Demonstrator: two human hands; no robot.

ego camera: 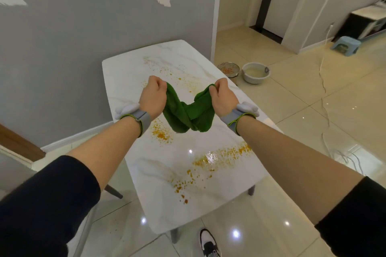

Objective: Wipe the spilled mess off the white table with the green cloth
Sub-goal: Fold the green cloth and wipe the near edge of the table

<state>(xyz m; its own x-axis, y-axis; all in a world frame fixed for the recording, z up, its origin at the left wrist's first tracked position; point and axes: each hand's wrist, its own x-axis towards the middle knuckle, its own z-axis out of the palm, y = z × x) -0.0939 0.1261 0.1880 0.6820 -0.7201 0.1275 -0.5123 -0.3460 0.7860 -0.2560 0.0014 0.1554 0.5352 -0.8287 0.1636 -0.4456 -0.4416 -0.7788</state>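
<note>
The left hand [152, 94] and right hand [221, 95] each grip one end of the green cloth [188, 115]; it sags between them above the white table [219, 200]. Orange spilled mess [221, 157] speckles the tabletop.

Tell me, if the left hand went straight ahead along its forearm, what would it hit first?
Likely nothing close. The left hand, gripping the green cloth, seems raised above the white table, so it would pass over it and meet the grey wall first; depth is hard to judge.
</note>
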